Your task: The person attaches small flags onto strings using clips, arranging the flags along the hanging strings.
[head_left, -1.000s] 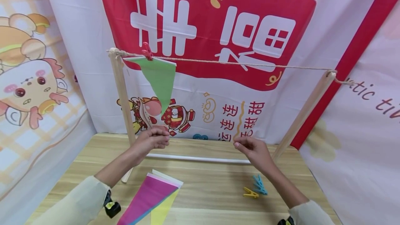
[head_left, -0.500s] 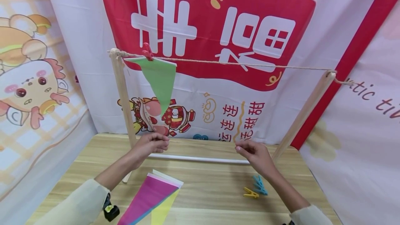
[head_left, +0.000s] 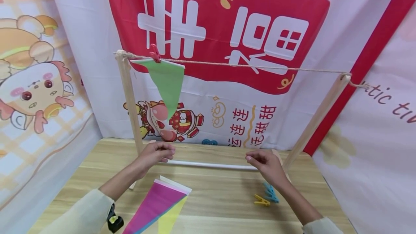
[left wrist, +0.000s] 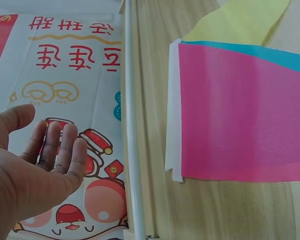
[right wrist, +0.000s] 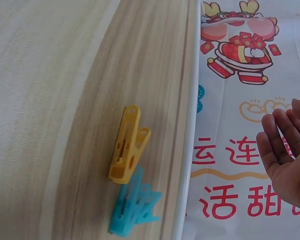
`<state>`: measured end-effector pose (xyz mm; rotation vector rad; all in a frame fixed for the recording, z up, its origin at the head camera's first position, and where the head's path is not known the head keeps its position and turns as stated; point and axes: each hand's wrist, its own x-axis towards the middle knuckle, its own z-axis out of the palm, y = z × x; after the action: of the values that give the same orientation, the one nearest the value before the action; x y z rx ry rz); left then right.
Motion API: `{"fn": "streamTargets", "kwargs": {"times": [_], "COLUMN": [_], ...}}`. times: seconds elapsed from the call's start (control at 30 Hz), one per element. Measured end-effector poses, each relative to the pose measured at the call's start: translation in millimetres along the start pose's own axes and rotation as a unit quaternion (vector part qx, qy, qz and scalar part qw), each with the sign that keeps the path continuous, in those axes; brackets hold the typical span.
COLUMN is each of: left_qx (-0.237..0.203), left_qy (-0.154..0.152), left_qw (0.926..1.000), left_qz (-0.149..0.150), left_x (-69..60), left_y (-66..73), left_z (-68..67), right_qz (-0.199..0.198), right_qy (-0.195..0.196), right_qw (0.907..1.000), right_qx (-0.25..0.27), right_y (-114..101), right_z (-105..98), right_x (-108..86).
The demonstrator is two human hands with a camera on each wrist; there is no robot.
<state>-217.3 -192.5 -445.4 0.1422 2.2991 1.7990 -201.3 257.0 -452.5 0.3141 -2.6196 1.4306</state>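
Observation:
My left hand (head_left: pixel 152 159) hovers above the table near the left post, its fingers loosely bent around nothing. In the left wrist view the palm of that hand (left wrist: pixel 45 165) is bare. Opposite it, my right hand (head_left: pixel 267 165) hangs in the air before the right post, also holding nothing. A green triangular pennant (head_left: pixel 167 82) hangs from a string (head_left: pixel 221 64), pinned by a red clothespin (head_left: pixel 155 53). Below the left hand lie overlapping pennants: a magenta one (head_left: pixel 159 201) on top, with blue and yellow (head_left: pixel 172 216) showing beneath. Yellow (head_left: pixel 261 200) and blue clothespins (head_left: pixel 270 193) lie below the right hand.
Two wooden posts, left (head_left: pixel 128 100) and right (head_left: pixel 318 118), hold the string taut across the frame. A white rod (head_left: pixel 208 164) runs low between them. Printed cloth (head_left: pixel 208 100) stands behind and at both sides of the wooden table (head_left: pixel 214 194).
Both hands have sunk slightly, staying apart and holding nothing. The view has shifted a little. The pennants and clothespins lie as before.

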Motion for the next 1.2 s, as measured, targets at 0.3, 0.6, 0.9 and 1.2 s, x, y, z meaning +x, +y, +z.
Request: {"fn": "streamTargets", "kwargs": {"times": [0.3, 0.6, 0.9, 1.2], "left_qx": [0.028, 0.063, 0.097, 0.111], "left_qy": [0.011, 0.006, -0.01, -0.05], "left_qw": [0.9995, 0.9979, 0.9953, 0.9925], "left_qz": [0.001, 0.008, 0.004, 0.01], "left_x": [-0.5, 1.1, 0.1, -5.8], "left_y": [-6.2, -8.6, -21.5, -36.9], "left_z": [3.0, 2.1, -0.2, 2.7], "right_qz": [0.017, 0.015, 0.026, 0.053], "right_qy": [-0.009, -0.011, -0.012, -0.037], "right_qw": [0.9997, 0.9998, 0.9995, 0.9979], "right_qx": [0.014, 0.0, -0.01, -0.007], "right_y": [4.8, 11.4, 23.1, 39.5], "right_z": [-0.6, -5.7, -5.3, -3.7], "right_x": [-4.4, -3.3, -12.0, -27.3]}}
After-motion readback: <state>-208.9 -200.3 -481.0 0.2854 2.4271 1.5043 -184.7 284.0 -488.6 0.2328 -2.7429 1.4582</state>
